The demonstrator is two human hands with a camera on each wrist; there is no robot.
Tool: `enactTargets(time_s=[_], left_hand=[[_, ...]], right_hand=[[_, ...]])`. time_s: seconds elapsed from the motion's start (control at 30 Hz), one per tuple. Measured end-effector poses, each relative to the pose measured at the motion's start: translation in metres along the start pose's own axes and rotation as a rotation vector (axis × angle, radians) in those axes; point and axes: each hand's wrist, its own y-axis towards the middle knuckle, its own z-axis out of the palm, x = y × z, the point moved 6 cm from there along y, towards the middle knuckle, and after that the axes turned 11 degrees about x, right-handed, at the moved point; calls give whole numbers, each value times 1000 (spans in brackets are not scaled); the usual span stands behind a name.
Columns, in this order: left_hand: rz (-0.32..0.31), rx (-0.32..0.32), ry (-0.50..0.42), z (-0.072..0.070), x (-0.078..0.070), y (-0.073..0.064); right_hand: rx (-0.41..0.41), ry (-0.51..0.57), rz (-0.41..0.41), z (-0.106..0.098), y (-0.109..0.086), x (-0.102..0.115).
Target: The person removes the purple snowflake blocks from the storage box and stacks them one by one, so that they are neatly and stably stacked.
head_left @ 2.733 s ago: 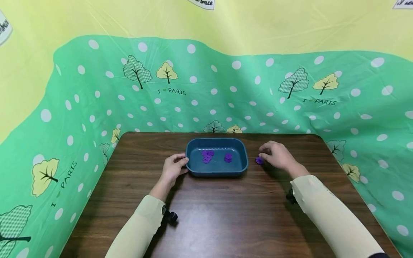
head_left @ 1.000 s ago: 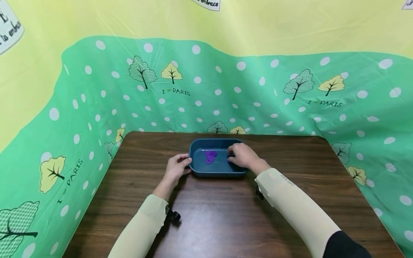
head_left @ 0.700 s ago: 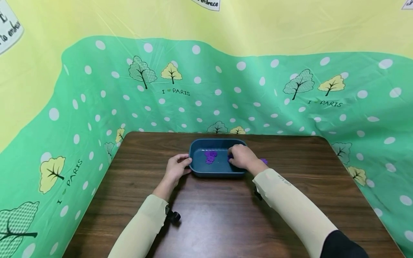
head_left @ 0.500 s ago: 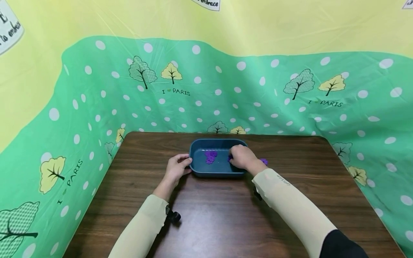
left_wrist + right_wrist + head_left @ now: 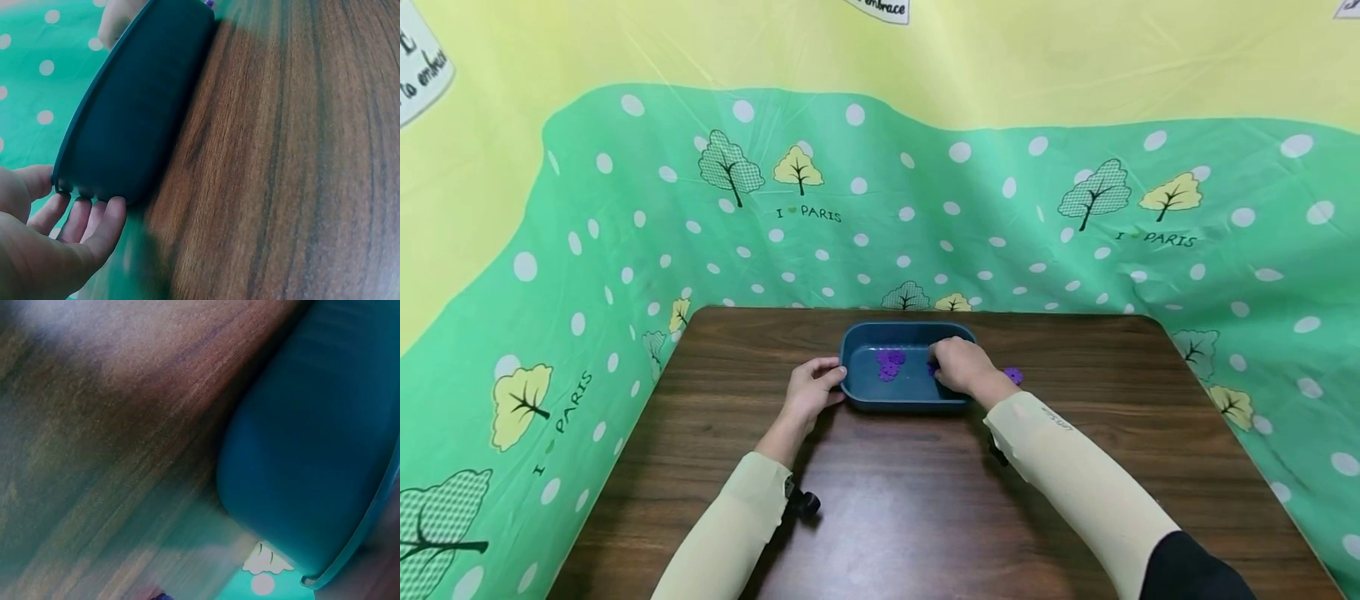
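Note:
A blue rectangular plastic tub (image 5: pixel 910 406) stands on the wooden table. My left hand (image 5: pixel 810 388) grips its left end; in the left wrist view, the thumb lies at the rim and the fingertips rest against the outer wall. Several small purple flower-shaped pieces (image 5: pixel 889 365) lie in the tub's left half. My right hand (image 5: pixel 962 365) reaches over the right end into the tub, fingers curled down and pinching a purple flower-shaped piece (image 5: pixel 932 367), mostly hidden behind them. Another purple flower piece (image 5: pixel 1014 375) lies on the table just right of the tub, beside the right wrist.
The brown wooden table (image 5: pixel 910 492) extends toward me and to both sides of the tub. A green and yellow patterned cloth (image 5: pixel 910 208) hangs behind it and along the sides. A small black device (image 5: pixel 805 505) is strapped at my left wrist.
My right hand has moved left from beside the purple piece on the table into the tub, and in the last half second it stays nearly still there. The left hand keeps its hold.

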Motion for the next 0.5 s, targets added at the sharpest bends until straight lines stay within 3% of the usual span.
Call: enactTargets(time_s=[0.5], left_hand=[[-10, -6, -3, 0, 0, -1]], right_hand=[[3, 17, 11, 0, 2, 3]])
